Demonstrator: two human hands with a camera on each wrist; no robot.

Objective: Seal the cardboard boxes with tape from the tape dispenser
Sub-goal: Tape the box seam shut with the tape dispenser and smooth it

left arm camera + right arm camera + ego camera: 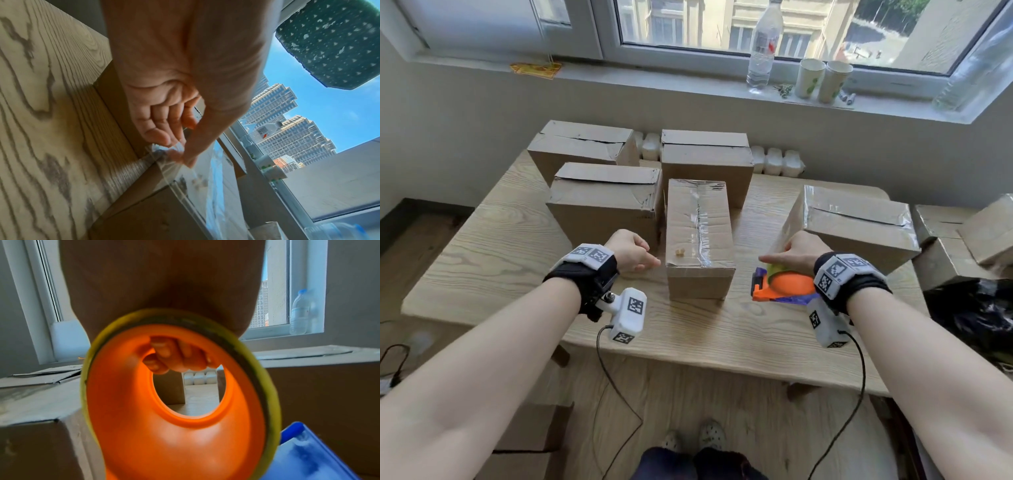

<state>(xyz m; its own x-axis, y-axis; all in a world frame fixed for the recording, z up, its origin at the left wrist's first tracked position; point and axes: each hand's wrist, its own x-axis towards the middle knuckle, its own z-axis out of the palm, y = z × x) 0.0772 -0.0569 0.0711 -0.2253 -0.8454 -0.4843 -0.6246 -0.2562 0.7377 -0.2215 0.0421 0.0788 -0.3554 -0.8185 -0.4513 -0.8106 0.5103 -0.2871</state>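
A narrow cardboard box (698, 236) stands mid-table with clear tape along its top seam. My left hand (633, 253) sits at its near left corner, fingers curled. In the left wrist view its thumb and fingers (164, 138) pinch a film of clear tape (174, 164) at the box edge. My right hand (801, 253) is to the right of that box and grips the orange tape dispenser (780, 284) just above the table. In the right wrist view its fingers (176, 356) curl through the orange hub (164, 434), which is ringed by the yellowish roll.
Three untaped boxes (602, 198) (582, 144) (705, 154) stand left and behind. A taped box (856, 222) lies at the right, just beyond my right hand. More boxes (962, 233) and a black bag (969, 315) sit off the table's right edge. A bottle (762, 48) and cups (822, 78) are on the sill.
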